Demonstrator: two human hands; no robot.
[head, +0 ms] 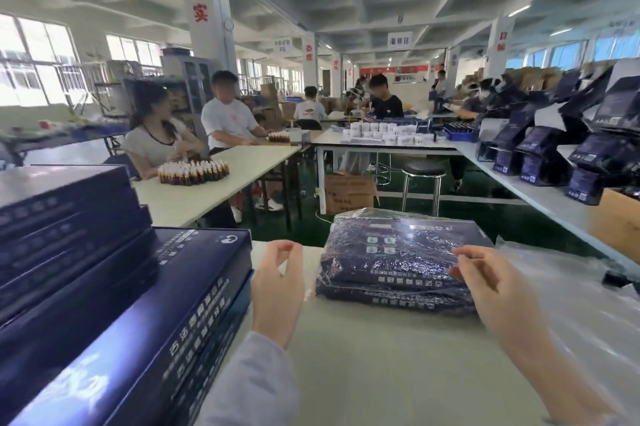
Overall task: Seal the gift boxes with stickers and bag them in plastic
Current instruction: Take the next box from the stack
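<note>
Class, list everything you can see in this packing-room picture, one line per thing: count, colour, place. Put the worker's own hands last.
bagged gift boxes: one stack, dark blue in clear plastic, table centre
unbagged gift boxes: several stacked, dark blue, table left
plastic bags: loose pile, clear, table right
worktable: one, pale, foreground
bottles: one cluster, brown, next table on the left
stool: one, black seat, aisle
cardboard carton: one, brown, floor beside the stool
pouches: many, dark blue, right bench
jars: many, white, far table
workers: several, seated at the far tables
left hand: fingers loosely curled, holding nothing, left of the bagged gift boxes
right hand: fingertips at the plastic on their right edge
</note>
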